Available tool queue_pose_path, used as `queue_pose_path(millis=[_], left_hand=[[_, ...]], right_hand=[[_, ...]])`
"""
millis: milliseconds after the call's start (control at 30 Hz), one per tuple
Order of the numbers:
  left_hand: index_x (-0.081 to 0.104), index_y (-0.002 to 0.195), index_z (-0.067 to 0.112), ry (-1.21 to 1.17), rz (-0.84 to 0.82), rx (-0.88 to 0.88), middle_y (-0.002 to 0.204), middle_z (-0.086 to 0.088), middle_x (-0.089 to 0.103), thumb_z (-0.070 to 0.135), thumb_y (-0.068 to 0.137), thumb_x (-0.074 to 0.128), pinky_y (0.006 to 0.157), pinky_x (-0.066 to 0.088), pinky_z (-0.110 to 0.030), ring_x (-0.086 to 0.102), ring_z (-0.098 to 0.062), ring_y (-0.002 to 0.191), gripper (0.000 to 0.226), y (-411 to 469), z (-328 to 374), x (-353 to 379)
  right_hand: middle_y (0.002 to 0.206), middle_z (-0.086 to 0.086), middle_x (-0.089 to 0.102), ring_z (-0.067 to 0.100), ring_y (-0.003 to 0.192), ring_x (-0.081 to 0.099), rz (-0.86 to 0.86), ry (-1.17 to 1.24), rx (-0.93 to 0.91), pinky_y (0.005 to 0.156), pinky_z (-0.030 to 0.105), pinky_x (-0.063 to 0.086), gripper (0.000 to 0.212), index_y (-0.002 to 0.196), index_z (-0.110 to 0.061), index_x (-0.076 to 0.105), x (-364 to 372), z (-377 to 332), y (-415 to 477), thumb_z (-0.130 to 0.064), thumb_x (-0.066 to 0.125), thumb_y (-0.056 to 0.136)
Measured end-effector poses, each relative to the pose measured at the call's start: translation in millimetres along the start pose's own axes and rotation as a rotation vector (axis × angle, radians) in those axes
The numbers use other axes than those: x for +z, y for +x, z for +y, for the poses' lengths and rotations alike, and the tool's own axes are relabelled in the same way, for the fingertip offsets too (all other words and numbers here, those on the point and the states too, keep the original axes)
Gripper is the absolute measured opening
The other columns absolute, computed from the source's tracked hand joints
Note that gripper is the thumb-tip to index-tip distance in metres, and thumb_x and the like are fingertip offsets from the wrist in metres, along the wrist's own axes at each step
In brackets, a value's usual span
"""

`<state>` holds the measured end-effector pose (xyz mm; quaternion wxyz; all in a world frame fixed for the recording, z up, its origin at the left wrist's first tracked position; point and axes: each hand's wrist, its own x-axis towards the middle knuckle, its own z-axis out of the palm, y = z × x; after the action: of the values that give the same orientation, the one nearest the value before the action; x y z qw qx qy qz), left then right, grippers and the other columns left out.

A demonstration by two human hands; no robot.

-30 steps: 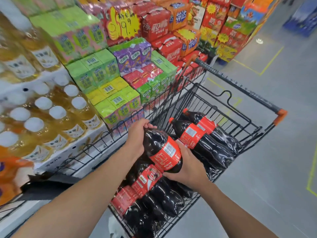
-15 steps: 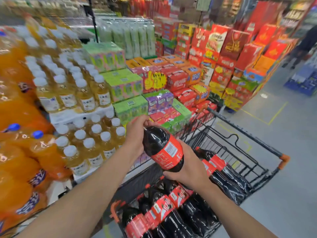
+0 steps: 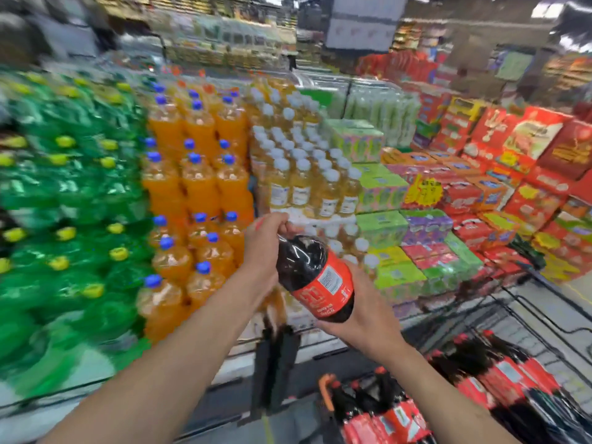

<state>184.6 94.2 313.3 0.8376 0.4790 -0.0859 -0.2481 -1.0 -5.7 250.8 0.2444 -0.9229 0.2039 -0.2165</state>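
I hold a large dark cola bottle (image 3: 315,277) with a red label in both hands, tilted, its top up and to the left. My left hand (image 3: 264,248) grips the neck end and hides the cap. My right hand (image 3: 365,312) cups the bottom from below, fingers curled round it. The bottle hangs in the air in front of the drink shelves, above and left of the wire shopping cart (image 3: 541,318). Several more cola bottles (image 3: 499,376) lie in the cart at the lower right.
Shelves of drinks fill the left: green bottles (image 3: 67,219), orange soda with blue caps (image 3: 192,193), yellow drinks with white caps (image 3: 307,184). Stacked green, purple and red cartons (image 3: 448,225) run to the right behind the cart. The picture is motion-blurred.
Both hands have lifted the cola bottle out of the cart and up toward the shelves. The view has swung up and left, so the cart now sits low at the right.
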Motion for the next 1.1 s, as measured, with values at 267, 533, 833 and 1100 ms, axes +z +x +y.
queue_pose_path(millis=[267, 533, 833, 1100], left_hand=[[0.049, 0.057, 0.012, -0.039, 0.188, 0.150, 0.056, -0.006, 0.054, 0.003, 0.091, 0.057, 0.078, 0.053, -0.040, 0.069, -0.030, 0.074, 0.037, -21.1, 121.4, -160.9], [0.050, 0.052, 0.017, -0.069, 0.428, 0.331, 0.058, -0.002, 0.051, 0.007, 0.093, 0.058, 0.082, 0.057, -0.041, 0.074, -0.027, 0.078, 0.043, -53.4, 213.2, -286.4], [0.046, 0.059, 0.014, -0.084, 0.678, 0.471, 0.058, -0.002, 0.049, 0.004, 0.091, 0.057, 0.087, 0.056, -0.044, 0.074, -0.026, 0.076, 0.036, -85.7, 266.8, -375.5], [0.044, 0.058, 0.017, -0.124, 0.857, 0.603, 0.059, -0.002, 0.050, 0.003, 0.089, 0.055, 0.082, 0.055, -0.041, 0.070, -0.026, 0.072, 0.036, -111.8, 296.7, -421.3]], right_hand=[[0.131, -0.028, 0.049, -0.003, 0.120, 0.054, -0.141, 0.119, -0.207, 0.092, 0.024, 0.050, 0.108, 0.146, -0.047, 0.031, 98.2, -148.6, 37.1, -0.060, 0.090, 0.056], [0.140, -0.019, 0.049, 0.003, 0.125, 0.053, -0.276, 0.155, -0.473, 0.100, 0.032, 0.052, 0.117, 0.152, -0.040, 0.026, 172.3, -274.5, 70.8, -0.064, 0.088, 0.056], [0.141, -0.020, 0.045, 0.004, 0.127, 0.050, -0.417, 0.241, -0.704, 0.101, 0.025, 0.045, 0.118, 0.151, -0.041, 0.022, 241.9, -362.9, 92.3, -0.064, 0.087, 0.056], [0.147, -0.015, 0.045, 0.009, 0.132, 0.049, -0.509, 0.271, -0.901, 0.106, 0.032, 0.045, 0.120, 0.154, -0.035, 0.024, 291.8, -425.6, 115.2, -0.065, 0.085, 0.055]])
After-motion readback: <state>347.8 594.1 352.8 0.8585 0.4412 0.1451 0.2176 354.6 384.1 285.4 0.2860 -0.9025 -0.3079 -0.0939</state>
